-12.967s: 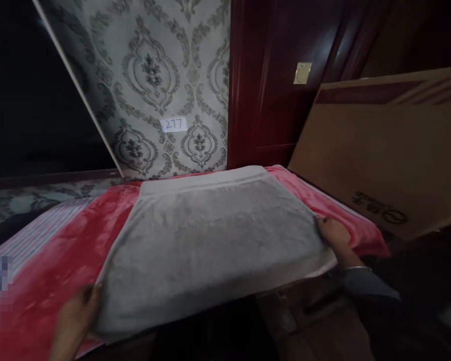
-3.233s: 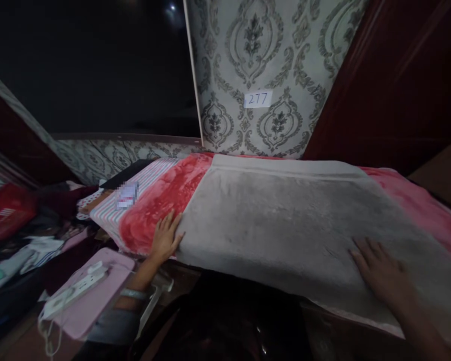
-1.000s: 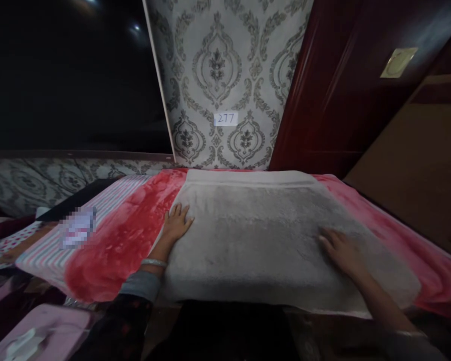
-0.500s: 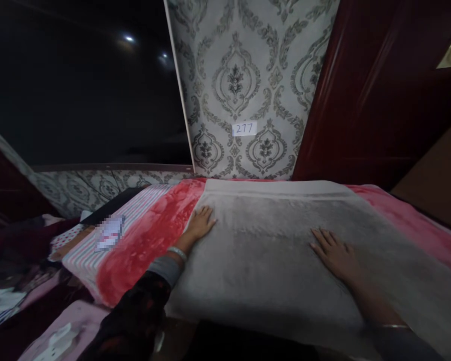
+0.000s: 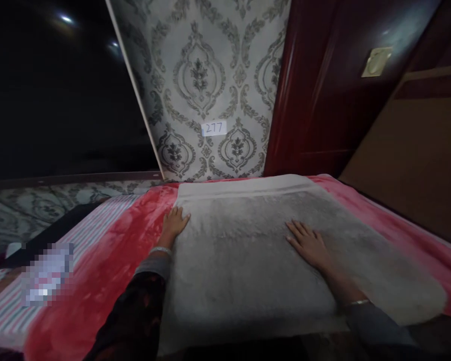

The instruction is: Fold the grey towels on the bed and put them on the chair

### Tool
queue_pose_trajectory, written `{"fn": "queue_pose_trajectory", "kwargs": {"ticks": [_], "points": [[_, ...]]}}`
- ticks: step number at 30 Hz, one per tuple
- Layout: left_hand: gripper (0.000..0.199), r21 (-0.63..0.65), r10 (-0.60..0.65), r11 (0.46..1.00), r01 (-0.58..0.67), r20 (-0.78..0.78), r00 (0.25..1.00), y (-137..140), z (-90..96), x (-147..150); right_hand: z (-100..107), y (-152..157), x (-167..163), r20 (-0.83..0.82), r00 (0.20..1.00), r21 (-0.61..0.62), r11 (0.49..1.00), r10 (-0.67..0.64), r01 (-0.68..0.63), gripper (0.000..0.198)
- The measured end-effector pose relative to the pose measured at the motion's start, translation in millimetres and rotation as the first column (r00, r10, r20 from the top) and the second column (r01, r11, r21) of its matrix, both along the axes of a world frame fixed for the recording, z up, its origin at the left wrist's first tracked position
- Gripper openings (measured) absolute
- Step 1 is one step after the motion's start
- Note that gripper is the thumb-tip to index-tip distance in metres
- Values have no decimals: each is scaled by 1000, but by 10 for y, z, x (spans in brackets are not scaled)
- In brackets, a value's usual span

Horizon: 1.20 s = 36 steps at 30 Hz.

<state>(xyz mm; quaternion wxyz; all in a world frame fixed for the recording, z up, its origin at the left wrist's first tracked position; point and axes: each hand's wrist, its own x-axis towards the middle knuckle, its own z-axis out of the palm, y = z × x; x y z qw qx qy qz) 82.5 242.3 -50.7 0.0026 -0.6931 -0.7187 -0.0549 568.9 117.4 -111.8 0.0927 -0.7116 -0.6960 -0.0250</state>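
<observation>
Both hands have gone from gripping the front corners of the grey cloth [image 5: 248,271] to lying on its top, so the contact now looks like pressing rather than pulling; the left hand [image 5: 175,220] rests at its left edge, fingers somewhat spread, and the right hand [image 5: 308,244] lies right of its middle, fingers extended and a little apart, neither having hold of anything. The cloth lies over a red cover [image 5: 108,271], fairly smooth, its pale band near the patterned wall [image 5: 210,55]. A dark screen [image 5: 60,100] stands left, a door [image 5: 319,95] and box [image 5: 417,145] right
</observation>
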Motion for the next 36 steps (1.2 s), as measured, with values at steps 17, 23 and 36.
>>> {"fn": "queue_pose_trajectory", "kwargs": {"ticks": [17, 23, 36], "points": [[62, 119, -350, 923, 366, -139, 926, -874, -119, 975, 486, -103, 132, -29, 998, -116, 992, -55, 51, 59], [62, 122, -340, 924, 363, -177, 924, -818, -117, 942, 510, -465, 1025, -12, 922, -125, 915, -387, 383, 58], [63, 148, -322, 925, 349, -181, 929, -786, -155, 917, 531, 321, 340, -45, 998, -76, 996, 32, -36, 56]]}}
